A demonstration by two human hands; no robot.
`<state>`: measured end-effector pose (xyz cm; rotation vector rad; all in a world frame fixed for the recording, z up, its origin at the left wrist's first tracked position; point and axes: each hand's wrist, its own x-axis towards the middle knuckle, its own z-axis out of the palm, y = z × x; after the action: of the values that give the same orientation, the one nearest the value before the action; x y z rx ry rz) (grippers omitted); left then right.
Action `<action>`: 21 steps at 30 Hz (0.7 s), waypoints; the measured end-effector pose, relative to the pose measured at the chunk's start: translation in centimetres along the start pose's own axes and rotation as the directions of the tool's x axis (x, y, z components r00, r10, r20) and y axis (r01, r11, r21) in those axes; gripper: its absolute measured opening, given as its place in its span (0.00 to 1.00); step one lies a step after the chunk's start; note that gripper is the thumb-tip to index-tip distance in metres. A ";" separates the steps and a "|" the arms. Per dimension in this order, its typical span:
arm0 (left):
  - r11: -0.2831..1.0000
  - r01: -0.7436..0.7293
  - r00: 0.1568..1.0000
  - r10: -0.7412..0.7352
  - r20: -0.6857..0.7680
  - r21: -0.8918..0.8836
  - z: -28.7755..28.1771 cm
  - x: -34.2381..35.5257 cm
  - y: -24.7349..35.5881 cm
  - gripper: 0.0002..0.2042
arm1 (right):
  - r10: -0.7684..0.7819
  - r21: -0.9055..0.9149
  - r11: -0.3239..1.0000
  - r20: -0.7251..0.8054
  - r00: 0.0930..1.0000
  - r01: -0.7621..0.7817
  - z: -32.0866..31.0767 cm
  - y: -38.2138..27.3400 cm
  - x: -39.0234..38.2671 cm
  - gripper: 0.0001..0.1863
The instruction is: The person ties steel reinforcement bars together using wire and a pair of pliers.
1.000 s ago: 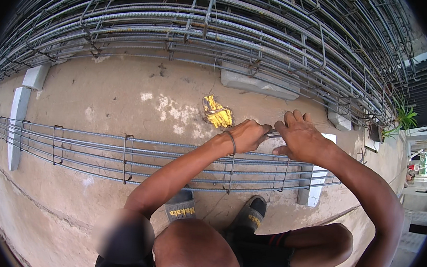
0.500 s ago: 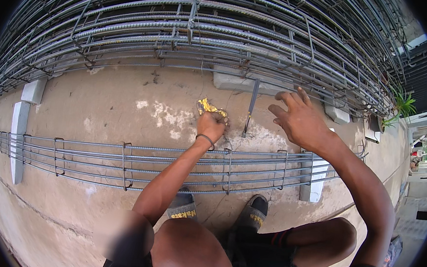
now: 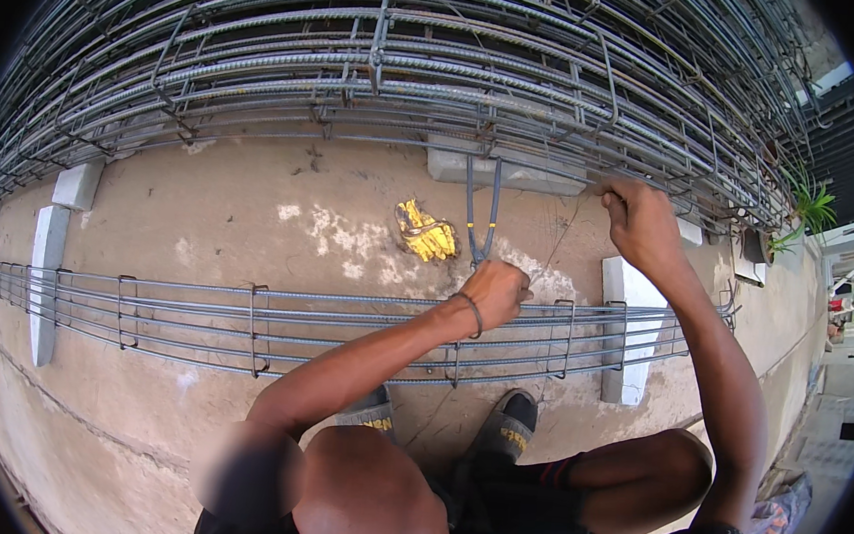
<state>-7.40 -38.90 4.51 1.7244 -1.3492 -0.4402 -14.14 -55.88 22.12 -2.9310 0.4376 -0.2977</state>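
My left hand (image 3: 495, 294) is closed above the far bars of a narrow rebar cage (image 3: 362, 332) on the floor. My right hand (image 3: 643, 227) is raised to the right, thumb and fingers pinched together. A thin dark wire (image 3: 555, 245) seems to run between the two hands. Just beyond the left hand lies a pair of long-handled pincers (image 3: 495, 197), its dark, yellow-marked handles spread in a V toward the back; the hand partly hides its jaw end. A crumpled yellow bundle with a dark strand across it (image 3: 426, 233) rests on the floor, left of the pincers.
Stacked rebar cages (image 3: 293, 56) fill the back, propped on concrete blocks (image 3: 545, 174). More pale blocks (image 3: 44, 287) support the narrow cage near its ends. My feet in dark slippers (image 3: 512, 419) are on the near side. A green plant (image 3: 810, 205) stands at far right.
My left hand has left the yellow bundle and moved right and nearer. My right hand has gone from spread fingers to a pinch. The pincers' handles now show apart.
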 end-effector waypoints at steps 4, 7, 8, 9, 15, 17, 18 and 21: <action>0.926 0.284 0.954 -0.247 -0.170 0.248 -1.2 2.2 -7.1 0.06 | 0.148 0.027 0.987 0.253 0.956 -0.160 -1.5 0.4 -0.6 0.07; 0.828 0.406 0.914 -0.363 -0.181 0.387 -3.9 -3.4 -9.0 0.05 | 0.017 0.118 0.991 0.374 0.927 -0.065 -1.7 -0.6 -3.1 0.07; 0.843 0.367 0.930 -0.317 -0.187 0.394 -3.8 -5.9 -9.0 0.04 | 0.022 0.121 0.990 0.373 0.928 -0.072 -1.6 -0.6 -3.9 0.07; 0.851 0.329 0.943 -0.272 -0.193 0.409 -3.8 -8.0 -8.9 0.03 | -0.031 0.140 0.990 0.362 0.931 -0.021 -1.2 -0.7 -4.4 0.07; 0.981 0.178 0.941 -0.192 -0.280 -0.073 -7.0 -6.6 0.3 0.06 | -0.254 0.246 0.960 0.558 0.790 0.134 4.6 -3.2 -6.5 0.07; 0.906 0.353 0.920 -0.382 -0.090 -0.232 -7.1 -4.5 0.9 0.08 | -0.256 0.198 0.965 0.544 0.799 0.174 8.3 -4.4 -7.6 0.08; 0.773 0.532 0.844 -0.518 0.141 -0.346 -6.7 -3.4 1.3 0.10 | -0.240 0.203 0.966 0.480 0.843 0.159 10.1 -4.5 -7.9 0.09; 0.766 0.547 0.827 -0.557 0.078 -0.338 -7.1 -2.7 1.6 0.11 | -0.089 0.340 0.938 0.441 0.893 -0.074 14.7 -5.7 -5.9 0.11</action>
<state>-4.13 -33.52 9.08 1.7902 -0.6540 -0.9260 -14.89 -46.82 8.02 -2.5348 0.2668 0.2816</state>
